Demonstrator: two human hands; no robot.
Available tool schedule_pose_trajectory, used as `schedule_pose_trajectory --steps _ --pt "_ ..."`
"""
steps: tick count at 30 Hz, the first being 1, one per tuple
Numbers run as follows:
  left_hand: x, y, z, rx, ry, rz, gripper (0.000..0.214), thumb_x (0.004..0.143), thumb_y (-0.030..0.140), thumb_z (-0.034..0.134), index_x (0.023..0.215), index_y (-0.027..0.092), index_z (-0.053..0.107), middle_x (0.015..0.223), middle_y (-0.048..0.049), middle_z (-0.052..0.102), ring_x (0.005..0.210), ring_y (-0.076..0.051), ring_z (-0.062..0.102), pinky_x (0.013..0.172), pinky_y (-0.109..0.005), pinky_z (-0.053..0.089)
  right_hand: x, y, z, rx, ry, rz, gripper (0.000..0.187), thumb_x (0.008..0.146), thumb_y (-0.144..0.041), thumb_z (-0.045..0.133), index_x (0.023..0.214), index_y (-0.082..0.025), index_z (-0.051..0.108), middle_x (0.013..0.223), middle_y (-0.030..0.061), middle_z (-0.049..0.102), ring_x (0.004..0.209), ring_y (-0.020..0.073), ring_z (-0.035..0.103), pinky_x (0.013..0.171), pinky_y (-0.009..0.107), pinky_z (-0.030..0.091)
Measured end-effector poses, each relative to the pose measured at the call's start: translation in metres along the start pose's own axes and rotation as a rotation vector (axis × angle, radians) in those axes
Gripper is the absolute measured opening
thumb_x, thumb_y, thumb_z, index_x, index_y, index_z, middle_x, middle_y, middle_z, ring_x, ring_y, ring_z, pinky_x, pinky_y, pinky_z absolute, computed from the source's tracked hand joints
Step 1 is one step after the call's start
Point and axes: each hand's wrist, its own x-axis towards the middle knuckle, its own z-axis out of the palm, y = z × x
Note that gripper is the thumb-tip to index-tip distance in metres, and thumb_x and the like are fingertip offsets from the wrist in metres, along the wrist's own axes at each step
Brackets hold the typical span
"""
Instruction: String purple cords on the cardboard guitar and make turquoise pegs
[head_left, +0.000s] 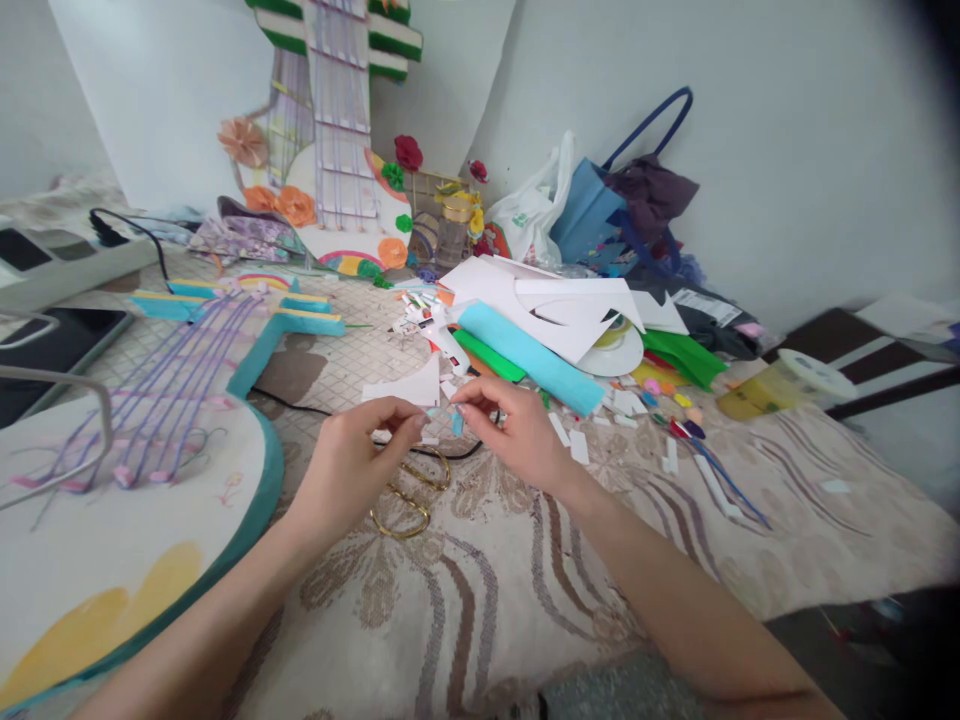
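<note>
My right hand [514,425] pinches a small light blue piece of paper [457,423] between thumb and fingers. Facing it, my left hand [364,450] is closed in a pinch, thumb against forefinger; whatever lies between those fingertips is too small to make out. Just below both hands, gold-handled scissors [401,522] rest on the tablecloth, their blades hidden. To the left lies a white guitar-shaped craft [187,520] with light blue edging and purple strings. A white glue gun [444,340] sits beyond my fingers, beside a light blue paper roll [532,358].
White paper sheets [540,300], green paper [686,357] and scraps cover the table behind. A second guitar craft [341,170] stands against the wall. A blue bag [592,215] and plastic tub [787,385] are at the right, a phone [64,355] at the left.
</note>
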Motion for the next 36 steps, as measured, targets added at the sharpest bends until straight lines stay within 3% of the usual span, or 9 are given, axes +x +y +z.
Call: schedule_pose_trajectory --steps 3,5,11,17,25,31,36 --pt "0.001 -0.003 0.003 -0.185 -0.133 -0.045 0.016 0.085 0.031 0.056 0.082 0.018 0.066 0.073 -0.0002 0.068 0.07 -0.016 0.061 0.066 -0.026 0.044 0.0 0.001 0.001 0.026 0.004 0.019 0.011 0.085 -0.016 0.053 0.089 -0.019 0.062 0.082 0.0006 0.065 0.072 0.0107 0.06 0.06 0.02 0.045" --pt "0.001 -0.004 0.006 -0.247 -0.158 -0.028 0.015 0.085 0.03 0.056 0.085 0.019 0.065 0.077 -0.0002 0.067 0.073 -0.015 0.061 0.068 -0.026 0.045 -0.001 0.002 0.003 0.059 0.003 0.043 0.011 0.085 -0.016 0.053 0.09 -0.019 0.062 0.083 0.0007 0.065 0.073 0.0108 0.06 0.059 0.02 0.045" --pt "-0.004 -0.004 0.013 -0.182 -0.076 0.088 0.009 0.085 0.024 0.056 0.085 0.021 0.065 0.081 -0.0003 0.065 0.075 -0.014 0.058 0.069 -0.027 0.044 -0.003 0.004 0.012 0.173 -0.058 0.089 0.011 0.086 -0.017 0.052 0.09 -0.019 0.062 0.081 0.0 0.064 0.073 0.0107 0.059 0.064 0.023 0.046" --pt "-0.005 -0.008 0.017 -0.298 -0.075 -0.049 0.012 0.082 0.027 0.061 0.091 0.02 0.058 0.076 0.0001 0.063 0.07 -0.015 0.059 0.063 -0.027 0.046 -0.002 0.006 0.013 0.301 -0.103 0.158 0.011 0.087 -0.02 0.052 0.093 -0.02 0.062 0.082 0.0002 0.063 0.072 0.0105 0.059 0.066 0.024 0.05" --pt "-0.005 -0.005 0.014 -0.216 -0.03 -0.007 0.011 0.084 0.027 0.058 0.09 0.02 0.063 0.085 -0.0024 0.066 0.077 -0.016 0.061 0.07 -0.03 0.048 0.0 0.005 0.016 0.444 -0.064 0.256 0.005 0.083 -0.019 0.057 0.088 -0.019 0.056 0.069 -0.003 0.058 0.061 0.0087 0.057 0.059 0.022 0.05" --pt "-0.004 -0.004 0.017 -0.387 -0.035 -0.099 0.023 0.078 0.026 0.064 0.096 0.018 0.052 0.074 0.0006 0.062 0.067 -0.014 0.06 0.06 -0.025 0.047 -0.002 0.006 0.018 0.486 -0.098 0.286 0.006 0.082 -0.024 0.06 0.083 -0.02 0.057 0.075 -0.002 0.057 0.066 0.0094 0.057 0.062 0.023 0.052" --pt "-0.002 -0.005 0.016 -0.332 -0.083 -0.122 0.021 0.08 0.029 0.063 0.095 0.017 0.056 0.071 0.0 0.062 0.064 -0.013 0.058 0.056 -0.024 0.045 -0.002 0.006 0.019 0.582 -0.118 0.307 0.008 0.082 -0.026 0.062 0.083 -0.019 0.058 0.071 -0.0035 0.056 0.062 0.0077 0.056 0.059 0.021 0.05"
